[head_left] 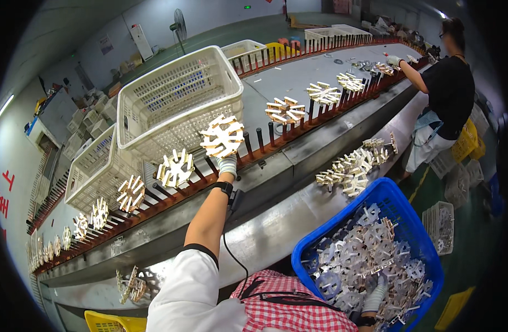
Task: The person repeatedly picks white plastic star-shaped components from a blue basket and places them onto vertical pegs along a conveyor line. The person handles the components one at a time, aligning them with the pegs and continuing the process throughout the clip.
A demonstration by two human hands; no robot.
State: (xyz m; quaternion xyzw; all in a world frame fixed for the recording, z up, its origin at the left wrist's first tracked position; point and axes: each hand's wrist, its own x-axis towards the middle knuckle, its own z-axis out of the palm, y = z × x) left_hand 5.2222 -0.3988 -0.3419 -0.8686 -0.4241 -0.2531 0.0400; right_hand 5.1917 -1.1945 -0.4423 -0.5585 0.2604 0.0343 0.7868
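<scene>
My left hand (228,165), in a pale glove, is raised at the conveyor's near edge. It holds a round metal part with pale bars radiating from it (223,136), which hides most of the fingers. Similar parts, such as one farther along (285,110), sit spaced out on the upright pegs (260,140). Down at the right, my gloved right hand (377,294) reaches into a blue plastic basket (301,243) heaped with grey and coppery metal parts (356,243). Its fingers are mostly lost among them, so their grip is unclear.
A large white crate (179,130) stands on the conveyor, with another white crate (93,171) beside it. More barred parts (356,169) lie piled on the metal ledge (287,210). A co-worker (450,88) reaches over the line at the far right. A black cord (234,254) hangs near my left arm.
</scene>
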